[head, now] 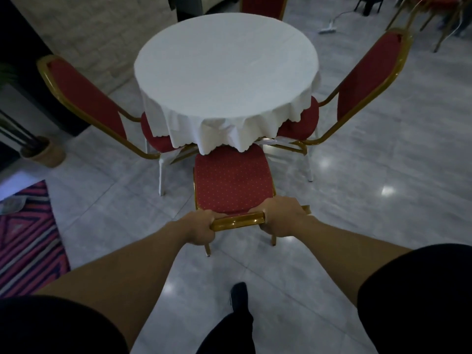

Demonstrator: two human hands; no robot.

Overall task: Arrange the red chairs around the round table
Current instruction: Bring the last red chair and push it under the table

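A round table [226,65] under a white cloth stands in the middle. Directly in front of me is a red chair [232,180] with a gold frame, its seat front tucked under the cloth's hem. My left hand [200,227] and my right hand [283,217] both grip the gold top rail of its backrest. A second red chair [84,98] stands at the table's left, a third [362,83] at its right, both with seats under the cloth. The back of a fourth chair [263,5] shows beyond the table's far edge.
A striped rug [24,238] lies on the tiled floor at the left, with a potted plant [43,152] behind it. More chairs [434,19] and a floor cleaning tool [328,28] stand at the back right. My foot [238,297] is on the floor below the chair.
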